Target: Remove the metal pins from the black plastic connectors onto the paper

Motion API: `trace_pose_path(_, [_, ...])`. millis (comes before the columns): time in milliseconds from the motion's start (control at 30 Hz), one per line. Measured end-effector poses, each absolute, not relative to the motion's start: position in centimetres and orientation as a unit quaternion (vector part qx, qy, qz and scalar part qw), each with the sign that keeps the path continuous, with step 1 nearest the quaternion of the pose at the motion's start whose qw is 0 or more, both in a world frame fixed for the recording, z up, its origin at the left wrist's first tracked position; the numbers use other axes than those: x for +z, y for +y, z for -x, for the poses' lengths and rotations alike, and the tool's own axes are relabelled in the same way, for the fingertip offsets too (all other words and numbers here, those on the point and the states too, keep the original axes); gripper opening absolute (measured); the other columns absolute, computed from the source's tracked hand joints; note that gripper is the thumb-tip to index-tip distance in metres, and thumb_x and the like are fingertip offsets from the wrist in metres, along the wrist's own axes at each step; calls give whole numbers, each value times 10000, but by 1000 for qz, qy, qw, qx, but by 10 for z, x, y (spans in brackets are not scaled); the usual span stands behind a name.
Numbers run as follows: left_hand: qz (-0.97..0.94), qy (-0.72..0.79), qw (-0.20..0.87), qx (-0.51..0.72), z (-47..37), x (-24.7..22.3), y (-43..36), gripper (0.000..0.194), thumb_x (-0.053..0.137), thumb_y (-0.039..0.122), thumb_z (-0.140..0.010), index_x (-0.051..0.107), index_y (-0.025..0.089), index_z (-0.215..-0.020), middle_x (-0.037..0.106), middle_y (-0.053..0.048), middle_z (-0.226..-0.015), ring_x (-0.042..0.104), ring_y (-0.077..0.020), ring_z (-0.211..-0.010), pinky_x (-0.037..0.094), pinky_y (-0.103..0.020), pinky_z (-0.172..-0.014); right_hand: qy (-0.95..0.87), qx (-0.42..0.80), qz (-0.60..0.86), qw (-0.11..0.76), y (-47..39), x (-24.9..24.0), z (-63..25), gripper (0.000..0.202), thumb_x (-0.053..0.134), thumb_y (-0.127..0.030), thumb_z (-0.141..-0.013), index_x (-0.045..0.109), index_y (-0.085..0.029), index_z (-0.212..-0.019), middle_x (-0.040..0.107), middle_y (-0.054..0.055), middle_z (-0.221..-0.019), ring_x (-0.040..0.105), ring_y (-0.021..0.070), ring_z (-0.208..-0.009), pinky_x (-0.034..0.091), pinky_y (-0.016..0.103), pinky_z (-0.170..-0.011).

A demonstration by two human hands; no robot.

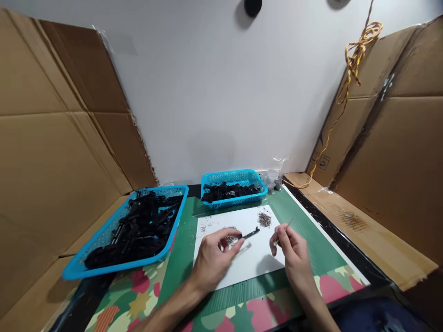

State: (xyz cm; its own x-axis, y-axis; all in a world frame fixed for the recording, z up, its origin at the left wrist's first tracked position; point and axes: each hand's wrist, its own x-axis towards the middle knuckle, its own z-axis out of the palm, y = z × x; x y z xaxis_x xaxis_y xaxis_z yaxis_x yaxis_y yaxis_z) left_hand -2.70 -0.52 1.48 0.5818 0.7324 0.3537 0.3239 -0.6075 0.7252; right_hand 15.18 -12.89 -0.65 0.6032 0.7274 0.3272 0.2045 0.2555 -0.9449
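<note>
Between the thumb and fingers of my left hand [215, 258] is a small, slim black plastic part [252, 233], its far end pointing right above a white sheet [242, 267]. My right hand [292, 249] is closed around a thin metal pointed tool [290, 223]; only its narrow tip shows above the fingers. The two hands are apart, over the sheet. A heap of tiny brownish metal pieces [264, 220] lies near the sheet's top right corner. Small silvery pieces [231, 240] lie behind my left fingers, partly hidden.
A large blue basket [182, 216] full of black parts stands at the left, and a smaller blue basket [238, 203] of black parts at the back. Clear plastic bags [273, 179] sit beside it. Cardboard walls [62, 152] flank the table; a yellow cord [353, 60] hangs at right.
</note>
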Motion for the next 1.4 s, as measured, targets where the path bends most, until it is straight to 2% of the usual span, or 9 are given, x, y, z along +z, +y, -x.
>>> trace_pose_path(100, [-813, 334, 307, 366, 21, 37, 15, 268, 742, 439, -909, 824, 199, -996, 774, -29, -769, 618, -144, -596, 514, -264, -592, -467, 272, 614, 575, -144, -11, -165, 472, 456, -570, -1083, 516, -231, -761, 546, -8, -676, 532, 175, -627, 429, 293, -622])
trace_pose_path(233, [-767, 320, 346, 435, -3, 70, 64, 300, 784, 445, -862, 813, 165, -969, 817, -91, -965, 722, -193, -810, 568, -291, -702, -542, 370, 595, 463, -160, -17, -182, 436, 481, -557, -1080, 567, -221, -816, 592, 2, -734, 569, 188, -721, 445, 304, -715])
trace_pose_path(467, [-865, 353, 205, 292, -71, 107, 150, 184, 713, 299, -905, 803, 153, -972, 816, -100, -1006, 747, -217, -919, 574, -321, -829, -524, 390, 573, 495, -167, -28, -189, 445, 478, -555, -1082, 564, -212, -813, 570, 5, -777, 529, 180, -747, 407, 301, -733])
trace_pose_path(600, [-902, 323, 175, 229, -103, 100, 161, 116, 756, 252, -846, 817, 176, -909, 812, -87, -959, 744, -243, -892, 563, -342, -837, -516, 403, 569, 498, -171, -27, -192, 445, 483, -552, -1085, 561, -208, -814, 565, 5, -796, 520, 173, -759, 389, 294, -741])
trace_pose_path(733, [-933, 271, 142, 188, -120, 89, 154, 107, 759, 241, -831, 832, 201, -898, 809, -81, -955, 736, -256, -940, 515, -384, -989, -507, 406, 569, 504, -172, -29, -193, 430, 492, -543, -1087, 561, -208, -826, 561, 1, -801, 512, 170, -763, 380, 294, -739])
trace_pose_path(900, [-952, 227, 133, 159, -125, 81, 150, 185, 676, 287, -899, 828, 194, -945, 800, -91, -955, 710, -237, -872, 502, -369, -897, -509, 404, 569, 504, -171, -33, -194, 416, 494, -535, -1090, 574, -208, -848, 560, -2, -798, 503, 168, -756, 372, 298, -723])
trace_pose_path(1100, [-957, 206, 139, 149, -112, 78, 151, 381, 492, 364, -1018, 797, 179, -884, 712, -60, -718, 615, -175, -651, 464, -366, -877, -511, 405, 568, 503, -171, -33, -194, 415, 499, -535, -1088, 577, -206, -847, 561, -2, -799, 499, 166, -752, 370, 301, -721])
trace_pose_path(1300, [-943, 238, 171, 158, -87, 78, 160, 408, 472, 373, -1015, 756, 198, -1249, 802, -96, -1114, 729, -230, -962, 509, -311, -840, -509, 401, 575, 498, -171, -33, -194, 423, 505, -550, -1080, 587, -204, -850, 558, 0, -791, 497, 168, -748, 372, 303, -722])
trace_pose_path(1400, [-932, 266, 175, 172, -68, 83, 171, 421, 489, 364, -996, 746, 189, -1279, 791, -94, -1211, 727, -234, -1064, 525, -305, -895, -508, 397, 581, 496, -172, -32, -194, 421, 516, -557, -1071, 588, -205, -851, 558, -1, -783, 498, 170, -742, 373, 302, -713])
